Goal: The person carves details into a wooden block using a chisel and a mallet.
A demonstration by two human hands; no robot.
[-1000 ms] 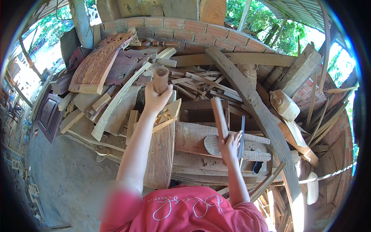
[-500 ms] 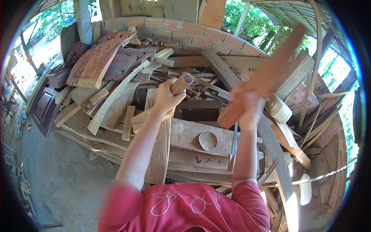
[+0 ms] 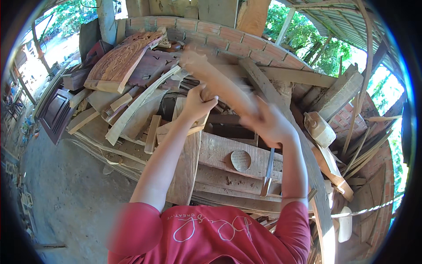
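Note:
My left hand [image 3: 196,104] is closed round an upright round wooden handle [image 3: 207,93]; the lower part of that tool is hidden behind the hand. Beneath it a pale wood piece [image 3: 166,130] rests across a wide board [image 3: 182,169] that runs toward me. In my right hand [image 3: 273,122] is a thick wooden mallet [image 3: 224,86], blurred by motion, slanting up and left. Its far part passes above the left hand's handle; whether they touch I cannot tell. A flat-bladed chisel [image 3: 267,178] lies on the bench planks [image 3: 215,149] below my right wrist, beside a round wooden disc [image 3: 241,160].
A carved wooden panel [image 3: 118,59] and stacked offcuts lie at the left. A long dark beam [image 3: 303,158] slants past my right arm, with a plastic jug [image 3: 319,129] beyond it. A low brick wall [image 3: 220,33] closes off the back. A rope [image 3: 369,211] stretches at the right.
The mallet has swung from the upper right to the left, over my left hand. My right hand has moved slightly left and down with it. The left hand keeps its grip.

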